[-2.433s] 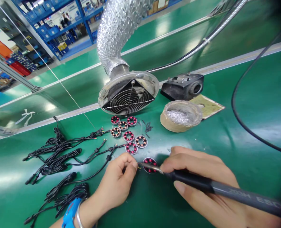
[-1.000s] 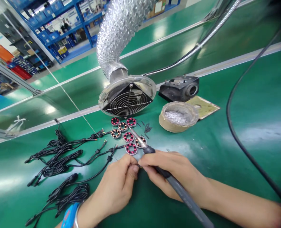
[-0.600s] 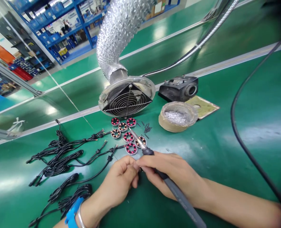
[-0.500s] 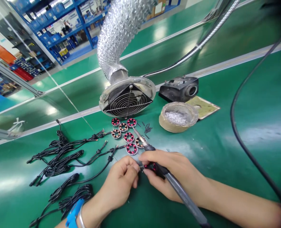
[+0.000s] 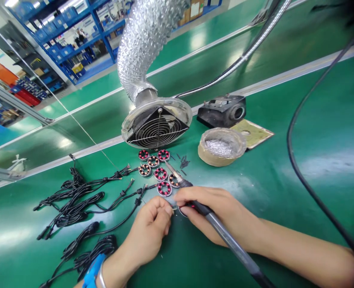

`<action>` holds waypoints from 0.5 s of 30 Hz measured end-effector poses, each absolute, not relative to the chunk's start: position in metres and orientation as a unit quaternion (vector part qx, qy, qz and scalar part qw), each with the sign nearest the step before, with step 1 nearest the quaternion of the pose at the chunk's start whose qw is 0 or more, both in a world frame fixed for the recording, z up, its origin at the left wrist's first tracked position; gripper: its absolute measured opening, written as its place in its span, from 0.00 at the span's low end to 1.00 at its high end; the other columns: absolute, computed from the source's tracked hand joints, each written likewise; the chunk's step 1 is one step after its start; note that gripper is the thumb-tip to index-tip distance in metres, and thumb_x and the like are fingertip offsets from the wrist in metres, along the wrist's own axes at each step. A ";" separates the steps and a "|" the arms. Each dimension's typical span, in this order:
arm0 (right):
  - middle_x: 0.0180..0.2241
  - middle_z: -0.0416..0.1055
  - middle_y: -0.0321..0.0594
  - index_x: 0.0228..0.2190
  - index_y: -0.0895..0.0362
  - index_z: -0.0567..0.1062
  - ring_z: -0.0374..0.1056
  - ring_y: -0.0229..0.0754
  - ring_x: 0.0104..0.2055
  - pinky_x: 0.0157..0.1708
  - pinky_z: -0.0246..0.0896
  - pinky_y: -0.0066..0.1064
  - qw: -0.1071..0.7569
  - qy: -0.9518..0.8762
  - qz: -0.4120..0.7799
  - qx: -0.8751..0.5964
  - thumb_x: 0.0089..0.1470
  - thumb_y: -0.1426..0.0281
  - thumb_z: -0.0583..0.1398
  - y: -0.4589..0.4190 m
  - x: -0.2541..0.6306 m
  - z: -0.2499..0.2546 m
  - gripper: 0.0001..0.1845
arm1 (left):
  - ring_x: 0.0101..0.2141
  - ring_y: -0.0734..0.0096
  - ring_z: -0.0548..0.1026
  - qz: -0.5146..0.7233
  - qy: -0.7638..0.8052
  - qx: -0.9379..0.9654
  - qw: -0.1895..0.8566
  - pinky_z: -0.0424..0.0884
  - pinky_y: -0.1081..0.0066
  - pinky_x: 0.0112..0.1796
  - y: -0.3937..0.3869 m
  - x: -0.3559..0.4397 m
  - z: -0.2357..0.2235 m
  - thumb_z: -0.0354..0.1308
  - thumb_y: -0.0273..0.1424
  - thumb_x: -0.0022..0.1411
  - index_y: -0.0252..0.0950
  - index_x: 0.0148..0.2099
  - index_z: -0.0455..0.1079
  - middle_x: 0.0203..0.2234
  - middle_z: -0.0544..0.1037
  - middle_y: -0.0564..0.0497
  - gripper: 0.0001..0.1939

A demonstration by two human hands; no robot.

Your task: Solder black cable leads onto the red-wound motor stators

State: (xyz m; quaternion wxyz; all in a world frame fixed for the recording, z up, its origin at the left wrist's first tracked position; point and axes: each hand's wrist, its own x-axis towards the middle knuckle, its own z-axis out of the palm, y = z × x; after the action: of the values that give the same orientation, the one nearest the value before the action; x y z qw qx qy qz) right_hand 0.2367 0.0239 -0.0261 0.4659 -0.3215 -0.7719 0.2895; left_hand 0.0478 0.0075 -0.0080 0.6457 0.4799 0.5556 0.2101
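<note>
My right hand (image 5: 227, 216) grips a soldering iron (image 5: 229, 237), its metal tip pointing forward and left above the mat. The same hand also steadies a ring-shaped motor stator (image 5: 182, 212), mostly hidden under the fingers. Close beside it, my left hand (image 5: 151, 226) is closed in a pinch on a thin wire end by the stator's edge; the fingers cover most of it. Just beyond the hands lie several stators (image 5: 164, 188) with red or copper-coloured windings. Several short black tube pieces (image 5: 184, 161) are scattered to their right.
Bundled black cables (image 5: 75, 210) lie at left, stripped ends toward the stators. A fume extractor hood (image 5: 157, 130) with a foil duct stands behind. A round bowl (image 5: 221, 158) of silvery material, a black holder (image 5: 221, 112) and a yellowish pad (image 5: 255, 136) sit right. A cord (image 5: 291, 136) loops at far right.
The view has shifted slightly. The stator under my right fingers is turned a little, showing more silver rim and less red winding. Both hands keep their grips.
</note>
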 end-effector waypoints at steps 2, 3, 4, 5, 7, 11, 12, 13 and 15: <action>0.35 0.78 0.37 0.44 0.55 0.72 0.75 0.34 0.33 0.35 0.70 0.22 0.480 -0.766 0.279 -0.324 0.58 0.81 0.57 0.023 0.241 -0.023 0.15 | 0.15 0.82 0.46 0.212 0.558 0.475 0.647 0.44 0.76 0.18 0.008 0.049 -0.007 0.52 0.49 0.64 0.39 0.31 0.57 0.16 0.57 0.64 0.19; 0.34 0.78 0.36 0.47 0.55 0.72 0.74 0.33 0.31 0.33 0.70 0.22 0.483 -0.765 0.277 -0.325 0.58 0.81 0.57 0.021 0.244 -0.020 0.16 | 0.15 0.82 0.47 0.213 0.558 0.473 0.648 0.44 0.76 0.18 0.008 0.049 -0.007 0.52 0.49 0.63 0.39 0.31 0.57 0.16 0.57 0.64 0.20; 0.32 0.77 0.36 0.49 0.54 0.72 0.73 0.34 0.29 0.30 0.69 0.23 0.483 -0.765 0.274 -0.326 0.59 0.80 0.57 0.019 0.248 -0.018 0.18 | 0.15 0.82 0.47 0.214 0.558 0.471 0.649 0.44 0.76 0.18 0.009 0.049 -0.007 0.52 0.49 0.63 0.39 0.31 0.57 0.16 0.57 0.64 0.20; 0.30 0.75 0.36 0.51 0.54 0.72 0.72 0.35 0.27 0.28 0.68 0.24 0.481 -0.768 0.268 -0.328 0.59 0.78 0.57 0.017 0.252 -0.014 0.19 | 0.15 0.82 0.47 0.215 0.557 0.471 0.650 0.44 0.76 0.18 0.009 0.049 -0.007 0.52 0.50 0.63 0.39 0.31 0.57 0.15 0.57 0.64 0.20; 0.26 0.70 0.36 0.52 0.54 0.72 0.68 0.37 0.24 0.23 0.66 0.27 0.466 -0.778 0.261 -0.331 0.58 0.76 0.57 0.012 0.259 -0.007 0.20 | 0.16 0.81 0.47 0.213 0.557 0.471 0.650 0.44 0.76 0.18 0.008 0.049 -0.007 0.52 0.50 0.63 0.39 0.30 0.57 0.15 0.56 0.63 0.21; 0.22 0.64 0.34 0.45 0.53 0.74 0.63 0.39 0.20 0.20 0.59 0.32 0.444 -0.772 0.296 -0.344 0.53 0.77 0.55 0.003 0.266 0.002 0.18 | 0.16 0.81 0.48 0.212 0.556 0.476 0.647 0.45 0.76 0.18 0.007 0.047 -0.008 0.52 0.49 0.63 0.38 0.31 0.58 0.16 0.56 0.63 0.20; 0.22 0.64 0.34 0.43 0.53 0.73 0.62 0.39 0.20 0.20 0.57 0.33 0.446 -0.767 0.306 -0.345 0.53 0.77 0.55 0.002 0.266 0.003 0.16 | 0.17 0.81 0.48 0.211 0.556 0.477 0.647 0.45 0.76 0.18 0.007 0.047 -0.008 0.52 0.49 0.64 0.38 0.31 0.58 0.16 0.56 0.63 0.20; 0.22 0.64 0.34 0.41 0.53 0.72 0.62 0.39 0.21 0.21 0.57 0.34 0.449 -0.762 0.313 -0.346 0.53 0.77 0.54 0.001 0.265 0.003 0.14 | 0.17 0.81 0.48 0.211 0.555 0.477 0.648 0.46 0.77 0.19 0.007 0.046 -0.008 0.52 0.48 0.64 0.38 0.31 0.58 0.16 0.57 0.63 0.19; 0.22 0.64 0.34 0.38 0.53 0.71 0.61 0.39 0.21 0.22 0.55 0.34 0.449 -0.757 0.328 -0.342 0.54 0.76 0.54 0.000 0.264 0.002 0.11 | 0.17 0.81 0.48 0.210 0.556 0.477 0.647 0.46 0.77 0.18 0.007 0.046 -0.008 0.52 0.47 0.64 0.38 0.31 0.58 0.16 0.57 0.63 0.19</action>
State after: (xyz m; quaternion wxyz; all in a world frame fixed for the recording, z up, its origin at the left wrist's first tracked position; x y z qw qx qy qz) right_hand 0.2635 0.0003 0.0016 0.4492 -0.3423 -0.7573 0.3278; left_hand 0.0458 0.0068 -0.0078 0.6474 0.4767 0.5563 0.2102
